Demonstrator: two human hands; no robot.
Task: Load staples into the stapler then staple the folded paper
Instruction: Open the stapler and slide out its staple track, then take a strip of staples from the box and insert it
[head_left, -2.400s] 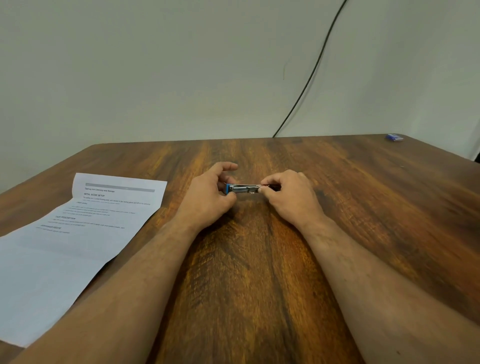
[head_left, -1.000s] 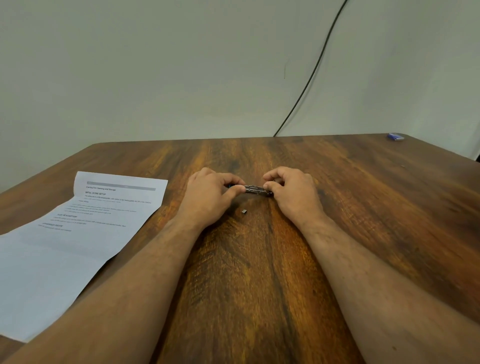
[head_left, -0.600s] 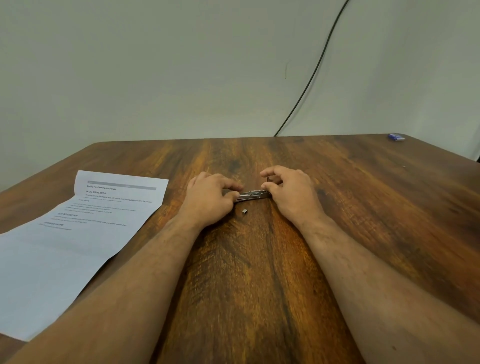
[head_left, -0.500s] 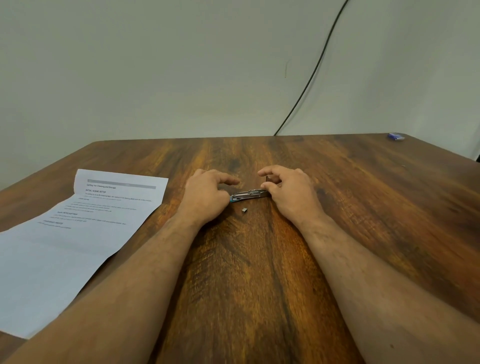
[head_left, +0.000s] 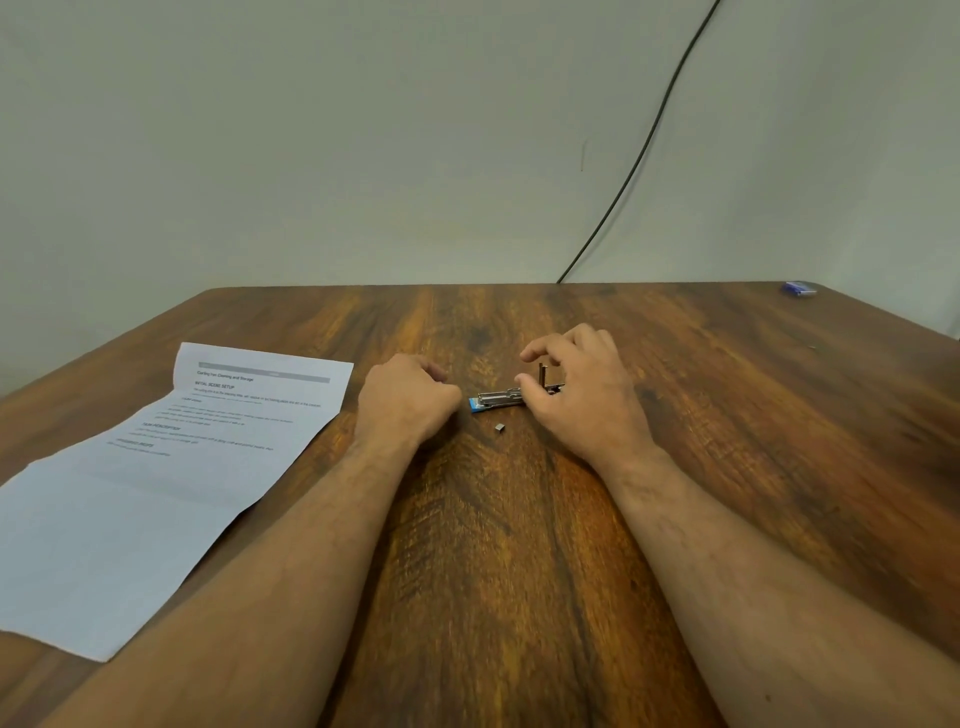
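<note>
Both forearms are reaching in from 6 o'clock across the wooden desk (head_left: 753, 395), w/ the hands meeting near its middle.

Paper (head_left: 156, 467) is lying flat at approx 9 o'clock, left of the left forearm, creased w/ fold lines, printed text on its far part, its near corner reaching toward the desk's front edge.

A small loose bit of staples (head_left: 500, 427) is sitting on the desk between the two hands, just on the near side of the stapler, not touching it.

Left hand (head_left: 405, 402) is resting on the desk curled into a loose fist, knuckles just beside the stapler's blue end; can't tell if it's touching. It's not visibly gripping anything.

Stapler (head_left: 496, 401) is lying on the desk at centre, blue tip pointing to 9 o'clock, metal top showing. Its 3 o'clock end is under the right hand, w/ a dark thin part standing upright there.

Right hand (head_left: 582, 395) is gripping the stapler's 3 o'clock end, thumb and forefinger pinching the metal body, other fingers arching above.

Farther out, at approx 1 o'clock near the desk's far corner, a small blue box (head_left: 800, 288) is lying well apart from everything. A black cable (head_left: 639, 156) is running up the wall (head_left: 311, 130) behind the far edge.
</note>
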